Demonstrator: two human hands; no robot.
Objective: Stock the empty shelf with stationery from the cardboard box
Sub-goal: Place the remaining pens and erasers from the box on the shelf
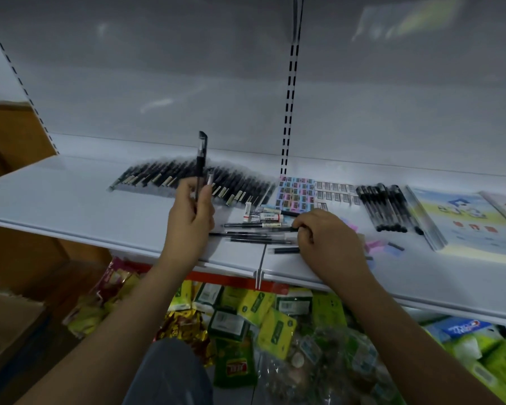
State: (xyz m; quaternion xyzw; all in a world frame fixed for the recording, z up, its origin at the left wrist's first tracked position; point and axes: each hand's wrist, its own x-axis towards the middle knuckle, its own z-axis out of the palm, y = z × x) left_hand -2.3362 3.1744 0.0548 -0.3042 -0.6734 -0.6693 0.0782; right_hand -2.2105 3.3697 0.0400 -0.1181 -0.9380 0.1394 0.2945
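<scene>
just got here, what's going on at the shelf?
A person is sorting pens on a white metal shelf. The left hand holds a black capped pen upright. The right hand rests on the shelf, its grip closed on one of the loose black pens lying between the hands. A long row of black pens is already laid out behind, with small erasers, more pens and notebooks to the right.

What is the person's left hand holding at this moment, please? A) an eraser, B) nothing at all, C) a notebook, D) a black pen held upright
D: the left hand grips a black pen that stands upright above the shelf.
</scene>
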